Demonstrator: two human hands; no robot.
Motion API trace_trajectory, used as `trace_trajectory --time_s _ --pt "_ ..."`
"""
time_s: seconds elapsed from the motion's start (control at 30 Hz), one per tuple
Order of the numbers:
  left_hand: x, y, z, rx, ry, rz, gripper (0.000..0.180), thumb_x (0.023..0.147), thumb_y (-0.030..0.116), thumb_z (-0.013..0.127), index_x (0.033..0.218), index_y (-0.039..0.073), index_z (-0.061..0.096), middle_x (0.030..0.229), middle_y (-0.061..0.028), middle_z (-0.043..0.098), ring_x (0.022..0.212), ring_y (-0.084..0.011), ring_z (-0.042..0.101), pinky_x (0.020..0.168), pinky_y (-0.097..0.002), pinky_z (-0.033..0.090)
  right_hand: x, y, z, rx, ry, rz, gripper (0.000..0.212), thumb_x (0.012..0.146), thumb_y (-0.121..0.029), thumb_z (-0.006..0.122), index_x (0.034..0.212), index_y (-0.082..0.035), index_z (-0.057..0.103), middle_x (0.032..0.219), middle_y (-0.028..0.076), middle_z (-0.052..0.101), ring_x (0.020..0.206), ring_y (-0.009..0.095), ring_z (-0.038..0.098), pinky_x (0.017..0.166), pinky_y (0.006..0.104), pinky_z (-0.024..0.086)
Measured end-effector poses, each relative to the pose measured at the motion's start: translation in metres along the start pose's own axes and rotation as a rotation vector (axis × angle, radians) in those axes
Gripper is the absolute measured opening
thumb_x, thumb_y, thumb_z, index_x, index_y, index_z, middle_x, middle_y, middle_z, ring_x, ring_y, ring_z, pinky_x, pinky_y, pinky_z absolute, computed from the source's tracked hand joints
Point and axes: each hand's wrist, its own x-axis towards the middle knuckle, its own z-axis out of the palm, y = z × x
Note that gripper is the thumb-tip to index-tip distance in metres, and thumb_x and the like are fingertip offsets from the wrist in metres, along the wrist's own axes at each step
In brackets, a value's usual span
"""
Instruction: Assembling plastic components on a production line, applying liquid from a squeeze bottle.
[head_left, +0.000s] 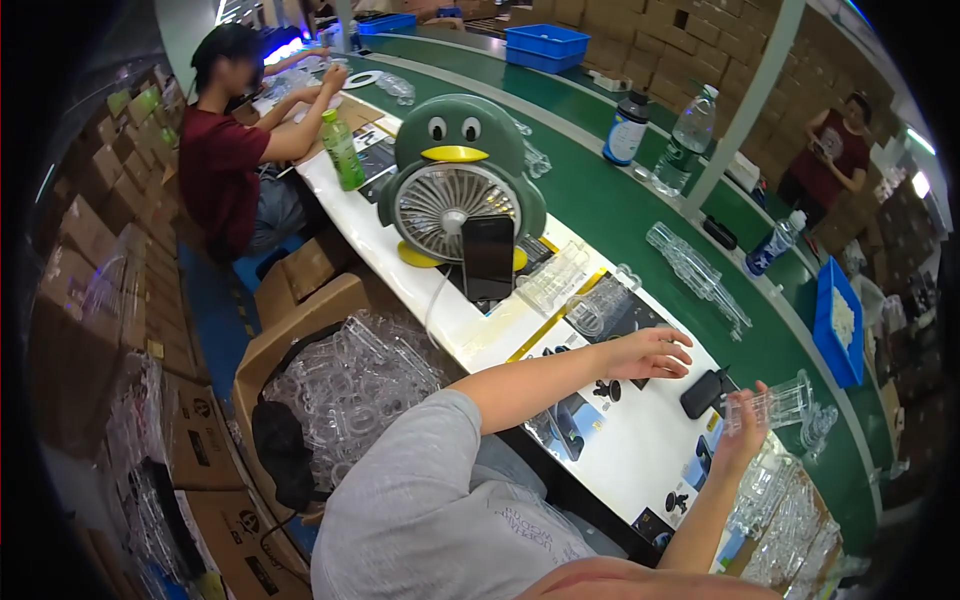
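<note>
"What have your hands got?"

"My right hand [740, 428] has its fingers wrapped around a clear plastic part [788, 402], lifted near the right end of the worktop [640, 450]. My left hand [650, 354] looks empty, fingers loosely spread above the printed sheets."

"What could go wrong there?"

"The part looks slick, so a weak hold might let it slip. And a careless sweep of my left hand could knock the black device [706, 393] standing between my hands."

"And further out?"

"A heap of clear pieces [772, 505] lies just beside my right forearm. Drop the part there and I might lose it, everything being see-through. More clear parts [700, 275] sit on the green belt [590, 200]. Back to my left, a phone [488, 258] stands upright against the penguin fan [455, 200]; a jolt to the worktop could topple it."
</note>
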Motion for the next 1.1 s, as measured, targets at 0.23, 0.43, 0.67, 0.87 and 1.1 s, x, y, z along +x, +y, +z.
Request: trace_trajectory --time_s 0.23,0.43,0.67,0.87,1.1 --pt "0.003 0.002 -0.017 0.059 0.030 0.016 0.037 0.083 0.016 0.057 0.115 0.004 0.042 0.102 -0.0135 0.056 0.093 -0.0251 0.058 0.089 -0.0381 0.044 0.025 -0.034 -0.020 -0.006 0.174 0.179 0.056 0.080 -0.020 0.055 0.128 -0.001 0.034 0.116 0.014 0.051 0.102 0.022 0.053 0.088 0.0328 0.042" --pt "0.010 0.000 -0.015 -0.007 0.015 0.004 0.032 0.086 0.019 0.051 0.114 0.005 0.043 0.100 -0.0133 0.056 0.091 -0.0258 0.057 0.090 -0.0407 0.042 0.066 -0.059 -0.110 0.412 0.360 0.125 0.035 0.081 -0.013 0.056 0.110 0.002 0.044 0.107 0.017 0.052 0.089 0.023 0.056 0.077 0.0295 0.046" --pt "0.008 -0.005 -0.017 0.014 0.028 -0.031 0.031 0.089 0.022 0.046 0.116 0.007 0.043 0.100 -0.0114 0.057 0.087 -0.0227 0.057 0.087 -0.0398 0.043 0.107 -0.067 -0.211 0.420 0.733 0.006 0.024 0.072 -0.008 0.063 0.088 -0.002 0.046 0.083 0.012 0.053 0.068 0.021 0.056 0.050 0.0281 0.046" --pt "0.007 -0.004 -0.021 0.032 0.060 -0.028 0.029 0.089 0.023 0.045 0.114 0.009 0.045 0.097 -0.0102 0.058 0.084 -0.0211 0.055 0.083 -0.0384 0.044 0.136 -0.039 -0.254 0.399 0.838 0.059 0.013 0.075 -0.014 0.059 0.082 -0.006 0.053 0.077 0.010 0.057 0.065 0.023 0.055 0.051 0.0299 0.046" --pt "0.014 -0.007 -0.021 0.020 0.020 -0.054 0.029 0.089 0.023 0.045 0.114 0.008 0.045 0.099 -0.0109 0.057 0.086 -0.0218 0.056 0.083 -0.0395 0.044 0.181 -0.030 -0.278 0.395 0.994 0.049 0.012 0.075 -0.018 0.058 0.082 -0.009 0.054 0.078 0.007 0.057 0.066 0.022 0.054 0.054 0.0343 0.044"
